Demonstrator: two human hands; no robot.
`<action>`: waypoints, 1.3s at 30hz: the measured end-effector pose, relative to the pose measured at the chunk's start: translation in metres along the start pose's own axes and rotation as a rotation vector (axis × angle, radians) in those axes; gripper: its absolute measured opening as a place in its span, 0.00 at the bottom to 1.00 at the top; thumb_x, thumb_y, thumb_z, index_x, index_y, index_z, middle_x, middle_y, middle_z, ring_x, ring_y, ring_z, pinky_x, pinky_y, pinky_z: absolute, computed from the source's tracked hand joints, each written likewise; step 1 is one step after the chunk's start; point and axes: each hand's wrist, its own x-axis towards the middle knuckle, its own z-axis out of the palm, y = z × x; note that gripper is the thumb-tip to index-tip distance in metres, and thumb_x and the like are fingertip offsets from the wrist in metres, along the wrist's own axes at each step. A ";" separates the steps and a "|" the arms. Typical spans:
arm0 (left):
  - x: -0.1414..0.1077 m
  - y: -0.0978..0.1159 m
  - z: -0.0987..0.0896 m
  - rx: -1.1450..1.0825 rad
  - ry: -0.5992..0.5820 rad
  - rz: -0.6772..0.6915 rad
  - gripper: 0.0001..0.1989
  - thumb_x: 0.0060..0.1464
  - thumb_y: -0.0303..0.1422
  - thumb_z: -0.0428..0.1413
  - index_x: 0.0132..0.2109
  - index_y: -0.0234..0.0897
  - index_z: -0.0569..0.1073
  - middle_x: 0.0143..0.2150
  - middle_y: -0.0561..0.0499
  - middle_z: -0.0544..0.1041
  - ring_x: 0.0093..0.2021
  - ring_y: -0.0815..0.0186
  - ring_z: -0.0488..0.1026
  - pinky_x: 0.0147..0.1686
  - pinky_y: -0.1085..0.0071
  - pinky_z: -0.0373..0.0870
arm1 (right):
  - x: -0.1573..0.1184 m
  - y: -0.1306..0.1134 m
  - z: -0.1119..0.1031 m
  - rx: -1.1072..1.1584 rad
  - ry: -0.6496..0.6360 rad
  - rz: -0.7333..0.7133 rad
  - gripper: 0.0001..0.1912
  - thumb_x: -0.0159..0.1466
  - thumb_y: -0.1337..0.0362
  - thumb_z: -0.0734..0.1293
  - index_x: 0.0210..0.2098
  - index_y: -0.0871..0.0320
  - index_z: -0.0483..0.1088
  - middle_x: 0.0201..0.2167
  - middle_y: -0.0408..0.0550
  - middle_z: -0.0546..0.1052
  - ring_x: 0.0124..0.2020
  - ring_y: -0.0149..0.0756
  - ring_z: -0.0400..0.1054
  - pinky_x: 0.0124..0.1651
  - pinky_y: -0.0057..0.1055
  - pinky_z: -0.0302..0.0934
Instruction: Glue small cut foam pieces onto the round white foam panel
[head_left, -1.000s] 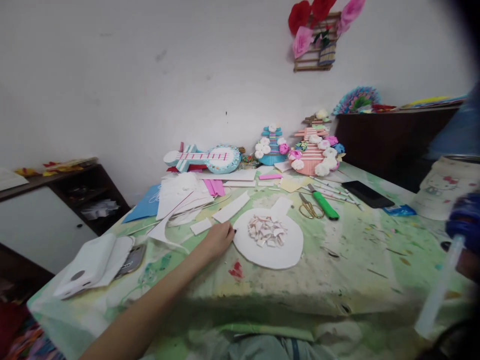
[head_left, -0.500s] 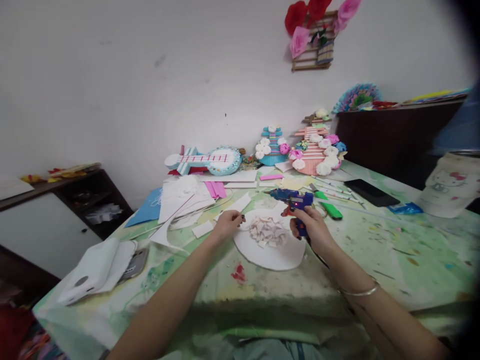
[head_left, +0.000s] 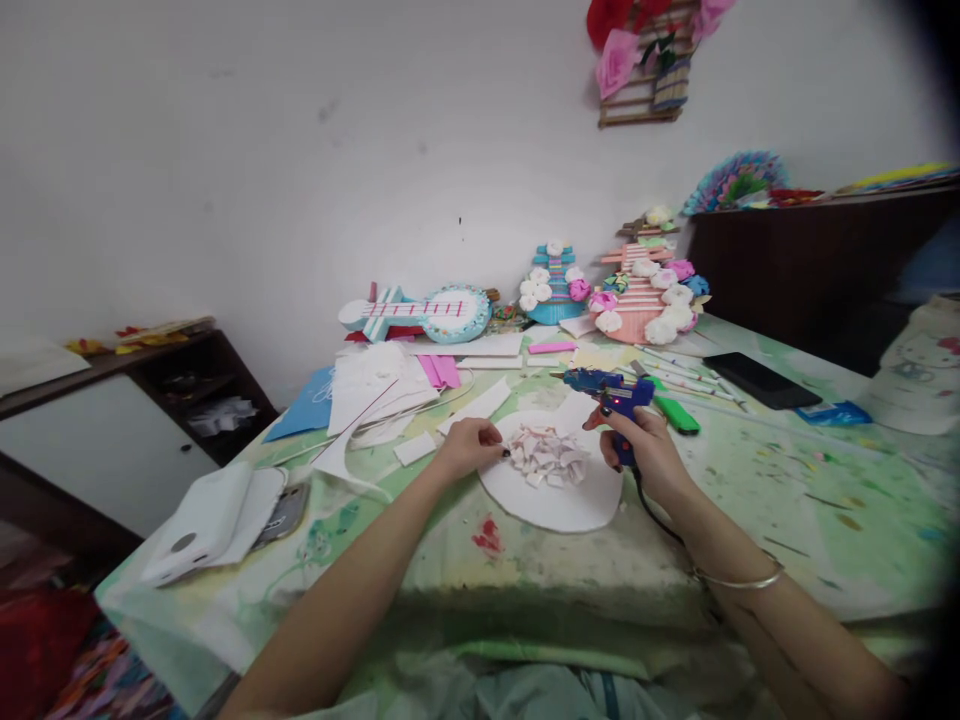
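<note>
My right hand (head_left: 651, 447) is wrapped around a blue glue gun (head_left: 628, 397), its nozzle pointing left above the far side of a round white board (head_left: 551, 513). A cord runs from the gun's handle toward me. On the board lies a heap of small whitish, folded-looking pieces (head_left: 547, 457). My left hand (head_left: 472, 447) is at the board's left edge, its fingertips pinched together beside the heap. Whatever may be between those fingertips is too small to make out.
A green box cutter (head_left: 677, 412) and black phone (head_left: 759, 381) lie to the right. White sheets (head_left: 379, 385) and strips are at left, near a white case (head_left: 202, 528). Decorated instrument-shaped crafts, including a blue-white one (head_left: 454, 312), stand along the wall.
My left hand has moved right and slightly down, its fingertips now closer to the heap. The glue gun stays in my right hand, shifted slightly right. The camera view has shifted a little.
</note>
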 end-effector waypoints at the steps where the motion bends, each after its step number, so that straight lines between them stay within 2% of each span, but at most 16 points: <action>1: 0.000 0.000 0.000 0.001 -0.003 -0.003 0.07 0.39 0.31 0.59 0.30 0.33 0.77 0.27 0.50 0.76 0.28 0.67 0.70 0.30 0.73 0.64 | 0.000 0.001 0.000 -0.003 -0.013 0.011 0.11 0.58 0.57 0.64 0.27 0.59 0.68 0.13 0.39 0.67 0.11 0.26 0.57 0.14 0.25 0.48; 5: 0.001 -0.002 0.003 -0.005 0.000 -0.029 0.06 0.38 0.28 0.58 0.28 0.34 0.77 0.25 0.50 0.76 0.27 0.68 0.70 0.29 0.73 0.63 | -0.002 0.000 0.002 -0.099 -0.123 0.042 0.11 0.59 0.57 0.63 0.27 0.59 0.68 0.08 0.36 0.62 0.09 0.25 0.52 0.14 0.24 0.45; 8: 0.001 -0.003 0.005 -0.025 0.034 -0.068 0.05 0.37 0.27 0.57 0.26 0.33 0.76 0.23 0.50 0.75 0.25 0.68 0.68 0.28 0.72 0.61 | -0.003 -0.002 0.004 -0.211 -0.215 0.055 0.11 0.59 0.58 0.62 0.29 0.60 0.68 0.06 0.36 0.61 0.09 0.25 0.52 0.15 0.24 0.46; 13: 0.002 0.000 0.005 -0.128 0.138 -0.113 0.01 0.36 0.25 0.56 0.23 0.33 0.73 0.22 0.51 0.73 0.24 0.69 0.66 0.26 0.73 0.59 | -0.004 -0.003 0.003 -0.227 -0.221 0.026 0.13 0.60 0.57 0.61 0.30 0.61 0.68 0.08 0.36 0.61 0.11 0.24 0.53 0.17 0.24 0.48; 15: 0.002 0.001 0.005 -0.219 0.146 -0.123 0.01 0.36 0.25 0.57 0.23 0.33 0.72 0.22 0.51 0.73 0.24 0.71 0.66 0.25 0.74 0.59 | -0.004 -0.003 0.003 -0.240 -0.253 0.023 0.14 0.60 0.56 0.61 0.30 0.61 0.68 0.08 0.36 0.61 0.11 0.24 0.52 0.17 0.25 0.48; 20: 0.003 0.004 0.006 -0.519 0.062 -0.144 0.06 0.39 0.29 0.58 0.27 0.32 0.70 0.20 0.52 0.73 0.20 0.74 0.66 0.22 0.77 0.59 | -0.005 -0.001 0.004 -0.269 -0.311 0.031 0.15 0.58 0.53 0.63 0.29 0.61 0.68 0.08 0.35 0.60 0.10 0.25 0.53 0.16 0.25 0.47; 27: 0.001 0.004 0.008 -0.826 -0.043 -0.170 0.19 0.32 0.34 0.66 0.34 0.31 0.71 0.20 0.54 0.73 0.19 0.73 0.68 0.22 0.76 0.64 | -0.005 0.006 0.005 -0.309 -0.307 0.023 0.15 0.58 0.53 0.64 0.28 0.61 0.68 0.09 0.35 0.60 0.10 0.23 0.53 0.15 0.24 0.46; 32: -0.001 0.006 0.011 -0.943 -0.102 -0.216 0.20 0.29 0.34 0.68 0.31 0.29 0.72 0.23 0.51 0.75 0.21 0.72 0.72 0.24 0.76 0.68 | -0.004 0.009 0.003 -0.325 -0.290 0.009 0.16 0.58 0.52 0.64 0.27 0.60 0.68 0.08 0.35 0.60 0.10 0.24 0.53 0.15 0.24 0.45; 39: -0.005 0.012 0.006 -1.025 -0.146 -0.235 0.16 0.35 0.31 0.66 0.33 0.29 0.71 0.26 0.49 0.76 0.25 0.70 0.75 0.26 0.77 0.70 | -0.006 0.005 0.004 -0.294 -0.283 0.000 0.15 0.59 0.53 0.64 0.28 0.60 0.68 0.09 0.35 0.60 0.10 0.24 0.53 0.16 0.24 0.46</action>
